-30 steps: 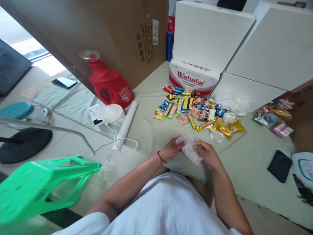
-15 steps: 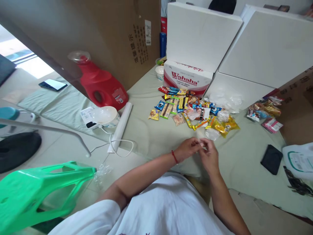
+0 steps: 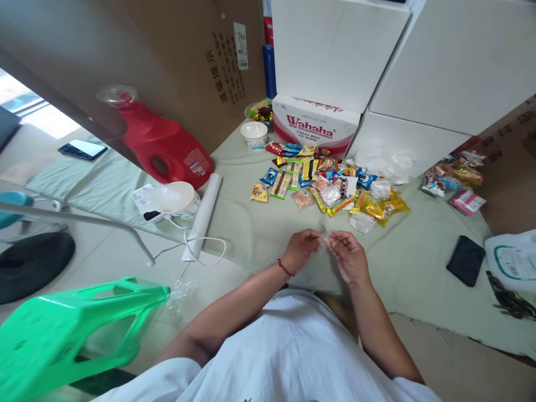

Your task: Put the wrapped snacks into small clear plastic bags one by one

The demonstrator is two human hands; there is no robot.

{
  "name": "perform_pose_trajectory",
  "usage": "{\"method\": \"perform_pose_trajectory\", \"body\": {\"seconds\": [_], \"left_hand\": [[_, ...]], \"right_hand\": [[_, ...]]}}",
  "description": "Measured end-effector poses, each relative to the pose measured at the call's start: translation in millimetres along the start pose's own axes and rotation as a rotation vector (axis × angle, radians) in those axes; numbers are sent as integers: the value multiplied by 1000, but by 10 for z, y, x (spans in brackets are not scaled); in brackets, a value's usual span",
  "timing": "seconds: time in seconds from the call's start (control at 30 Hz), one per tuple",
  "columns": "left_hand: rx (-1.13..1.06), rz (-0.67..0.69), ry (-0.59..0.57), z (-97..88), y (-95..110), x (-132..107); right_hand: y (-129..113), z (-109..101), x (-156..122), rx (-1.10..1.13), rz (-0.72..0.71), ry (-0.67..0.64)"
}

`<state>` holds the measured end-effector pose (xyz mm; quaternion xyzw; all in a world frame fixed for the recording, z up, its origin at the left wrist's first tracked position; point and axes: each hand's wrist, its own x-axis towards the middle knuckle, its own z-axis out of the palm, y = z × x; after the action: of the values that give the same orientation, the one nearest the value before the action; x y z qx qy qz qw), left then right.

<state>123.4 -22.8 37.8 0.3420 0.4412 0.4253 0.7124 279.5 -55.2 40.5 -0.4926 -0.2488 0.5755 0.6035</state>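
A small piece of clear plastic film point(image 3: 325, 235) is stretched between my two hands, above the front of the pale green cloth. My left hand point(image 3: 302, 250), with a red cord at the wrist, pinches its left side. On the other side, the fingertips of my right hand point(image 3: 348, 257) are closed on it. Just beyond my hands lies a spread of wrapped snacks point(image 3: 310, 170) in several colours. Crumpled clear bags point(image 3: 362, 221) and a yellow wrapper point(image 3: 384, 207) are at the right of that spread. Whether anything is inside the film I cannot make out.
Behind the snacks stands a Wahaha carton point(image 3: 314, 125) against white boxes. To the left are a paper bowl point(image 3: 254, 135), a red jug point(image 3: 167, 148), a white roll point(image 3: 203, 218) and a green stool point(image 3: 84, 318). A black pouch point(image 3: 465, 261) lies right.
My hands have moved slightly left and drawn apart, and the clear film now shows between them. The view has shifted a little. Another crumpled clear wrapper is visible on the snacks.
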Motion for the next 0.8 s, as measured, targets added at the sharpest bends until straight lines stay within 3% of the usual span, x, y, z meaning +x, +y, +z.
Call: {"method": "perform_pose_trajectory", "body": {"seconds": [0.13, 0.23, 0.33, 0.43, 0.53, 0.67, 0.8], "left_hand": [[-115, 16, 138, -158, 41, 79], [-35, 109, 187, -228, 76, 65], [155, 261, 117, -164, 53, -7], [201, 334, 36, -84, 0, -60], [82, 261, 80, -136, -13, -52], [-260, 90, 138, -343, 60, -20], [-485, 31, 113, -466, 139, -29]], "right_hand": [[-19, -222, 39, 24, -66, 139], [-46, -337, 24, -115, -77, 169], [-48, -230, -27, -319, -88, 19], [-44, -13, -22, -441, -89, -146], [-66, 68, 45, -353, -45, -109], [-78, -106, 84, -181, -12, -7], [-37, -332, 0, -331, 48, -31]]}}
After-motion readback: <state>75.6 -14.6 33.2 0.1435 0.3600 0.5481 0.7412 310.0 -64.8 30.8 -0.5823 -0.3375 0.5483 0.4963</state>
